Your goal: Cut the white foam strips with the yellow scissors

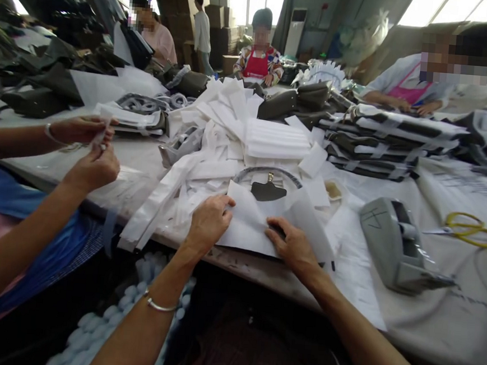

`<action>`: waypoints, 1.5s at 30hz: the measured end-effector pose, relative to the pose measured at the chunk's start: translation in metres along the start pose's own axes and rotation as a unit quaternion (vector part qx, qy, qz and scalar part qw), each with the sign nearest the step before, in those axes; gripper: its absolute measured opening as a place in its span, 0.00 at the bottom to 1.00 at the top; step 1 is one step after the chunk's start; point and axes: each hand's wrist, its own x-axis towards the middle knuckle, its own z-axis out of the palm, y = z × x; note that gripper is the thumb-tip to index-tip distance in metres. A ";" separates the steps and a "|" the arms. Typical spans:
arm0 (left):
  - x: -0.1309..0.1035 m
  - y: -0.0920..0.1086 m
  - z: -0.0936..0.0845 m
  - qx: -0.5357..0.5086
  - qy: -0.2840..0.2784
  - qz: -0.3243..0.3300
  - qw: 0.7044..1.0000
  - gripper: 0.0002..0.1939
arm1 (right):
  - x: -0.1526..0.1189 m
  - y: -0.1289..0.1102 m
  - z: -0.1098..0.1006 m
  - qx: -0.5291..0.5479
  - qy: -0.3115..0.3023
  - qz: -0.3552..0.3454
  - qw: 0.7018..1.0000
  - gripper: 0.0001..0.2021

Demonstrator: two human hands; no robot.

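White wrapping paper [244,227] lies over a dark flat item at the table's front edge. A wrapped ring-shaped handle [244,174] and a dark tag [268,192] with a gold-coloured clasp show behind the paper's top edge. My left hand [210,220] rests at the paper's left side, its fingers curled with the tips on the sheet; whether they pinch it cannot be made out. On the right side, my right hand [291,243] bends its fingers over the paper, thumb and forefinger apart, with a small dark patch between them.
A grey tape dispenser [394,245] and yellow-handled scissors [471,228] lie at right. Paper strips and foam pieces [276,139] pile up ahead, another dispenser [183,147] beside them. Stacked wrapped bags [373,142] stand behind right. At left, a co-worker's hands [96,159] hold something small.
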 end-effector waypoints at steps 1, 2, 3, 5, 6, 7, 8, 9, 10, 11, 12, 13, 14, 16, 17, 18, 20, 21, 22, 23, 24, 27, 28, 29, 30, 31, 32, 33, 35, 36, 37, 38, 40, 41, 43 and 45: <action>-0.002 -0.001 0.002 0.019 0.000 0.001 1.000 0.15 | 0.000 0.000 0.001 -0.001 0.004 -0.001 1.000 0.12; -0.003 -0.002 0.004 0.035 -0.001 0.001 0.999 0.15 | 0.000 0.001 0.001 -0.004 0.008 -0.001 1.000 0.11; -0.005 -0.003 0.006 0.049 -0.002 0.002 0.999 0.15 | 0.000 0.002 0.002 -0.008 0.013 -0.002 1.000 0.11; -0.009 -0.003 0.007 0.078 0.001 0.009 0.997 0.15 | -0.001 0.003 0.005 -0.015 0.024 -0.010 1.000 0.10; -0.010 -0.002 0.008 0.095 0.003 0.016 0.995 0.15 | -0.001 0.004 0.006 -0.017 0.029 -0.018 0.999 0.09; -0.010 -0.002 0.008 0.113 0.005 0.025 0.993 0.15 | -0.001 0.005 0.007 -0.020 0.033 -0.028 0.999 0.08; -0.010 -0.001 0.008 0.129 0.005 0.034 0.991 0.15 | -0.001 0.006 0.009 -0.023 0.035 -0.038 0.998 0.07; -0.009 0.000 0.007 0.142 0.002 0.041 0.989 0.14 | -0.002 0.006 0.010 -0.026 0.037 -0.046 0.998 0.06; -0.008 0.002 0.007 0.151 -0.002 0.047 0.987 0.14 | -0.002 0.007 0.010 -0.030 0.038 -0.052 0.997 0.06; -0.006 0.003 0.006 0.156 -0.006 0.051 0.986 0.14 | -0.002 0.007 0.011 -0.034 0.038 -0.055 0.997 0.06; -0.004 0.005 0.005 0.158 -0.009 0.053 0.986 0.14 | -0.001 0.007 0.011 -0.036 0.038 -0.057 0.997 0.06; -0.002 0.006 0.003 0.158 -0.008 0.054 0.986 0.14 | -0.001 0.006 0.010 -0.037 0.037 -0.056 0.997 0.07; 0.000 0.008 0.002 0.157 -0.005 0.055 0.986 0.14 | -0.001 0.005 0.009 -0.036 0.035 -0.055 0.997 0.08; 0.004 0.009 0.000 0.156 0.005 0.057 0.986 0.15 | -0.001 0.004 0.007 -0.030 0.036 -0.050 0.998 0.09; 0.006 0.009 -0.001 0.155 0.008 0.057 0.986 0.15 | -0.001 0.003 0.006 -0.024 0.041 -0.045 0.998 0.10; 0.007 0.009 0.000 0.155 0.009 0.056 0.986 0.15 | -0.001 0.002 0.006 -0.018 0.048 -0.038 0.998 0.11; 0.010 0.006 0.003 0.152 0.001 0.051 0.987 0.15 | -0.001 0.002 0.006 -0.007 0.063 -0.029 0.998 0.11; 0.011 0.004 0.005 0.150 -0.005 0.048 0.988 0.15 | -0.002 0.002 0.006 -0.005 0.065 -0.030 0.997 0.10; 0.011 0.001 0.008 0.148 -0.010 0.045 0.988 0.15 | -0.002 0.002 0.007 -0.005 0.064 -0.037 0.997 0.09; 0.011 -0.001 0.011 0.149 -0.014 0.045 0.988 0.15 | -0.002 0.003 0.008 -0.008 0.061 -0.045 0.997 0.09; 0.011 -0.004 0.013 0.153 -0.018 0.046 0.987 0.15 | -0.002 0.003 0.009 -0.014 0.057 -0.053 0.997 0.09; 0.009 -0.004 0.013 0.183 -0.018 0.061 0.981 0.13 | -0.001 0.004 0.011 -0.038 0.045 -0.059 0.996 0.08; 0.007 0.000 0.012 0.194 -0.010 0.072 0.978 0.13 | 0.000 0.003 0.011 -0.048 0.039 -0.056 0.997 0.08; 0.005 0.005 0.010 0.203 0.005 0.088 0.975 0.12 | 0.001 0.003 0.010 -0.057 0.032 -0.050 0.997 0.08; 0.003 0.011 0.008 0.206 0.022 0.112 0.972 0.12 | 0.003 0.002 0.010 -0.066 0.025 -0.045 0.997 0.08; -0.001 0.019 0.007 0.203 0.038 0.142 0.968 0.12 | 0.004 0.001 0.009 -0.074 0.017 -0.040 0.996 0.07; -0.004 0.027 0.008 0.192 0.050 0.179 0.964 0.12 | 0.005 0.000 0.009 -0.082 0.009 -0.038 0.996 0.07; -0.008 0.035 0.010 0.176 0.056 0.216 0.959 0.12 | 0.006 0.000 0.008 -0.090 0.002 -0.036 0.995 0.07; -0.015 0.046 0.020 0.140 0.051 0.277 0.949 0.11 | 0.007 -0.001 0.008 -0.107 -0.009 -0.033 0.994 0.08; -0.018 0.049 0.027 0.124 0.041 0.294 0.947 0.10 | 0.007 -0.002 0.008 -0.114 -0.014 -0.032 0.993 0.08; -0.021 0.049 0.034 0.109 0.026 0.300 0.947 0.10 | 0.007 -0.002 0.008 -0.120 -0.018 -0.030 0.992 0.09; -0.023 0.047 0.041 0.096 0.007 0.297 0.950 0.10 | 0.007 -0.003 0.008 -0.124 -0.020 -0.029 0.992 0.09; -0.027 0.040 0.054 0.076 -0.027 0.278 0.957 0.13 | 0.006 -0.004 0.008 -0.129 -0.029 -0.030 0.991 0.10; -0.028 0.035 0.059 0.070 -0.033 0.270 0.960 0.14 | 0.006 -0.005 0.008 -0.132 -0.034 -0.031 0.990 0.11; -0.028 0.026 0.067 0.067 -0.018 0.267 0.961 0.15 | 0.007 -0.007 0.008 -0.141 -0.041 -0.025 0.989 0.11; -0.026 0.019 0.071 0.063 0.006 0.283 0.957 0.16 | 0.009 -0.008 0.009 -0.155 -0.038 -0.015 0.987 0.10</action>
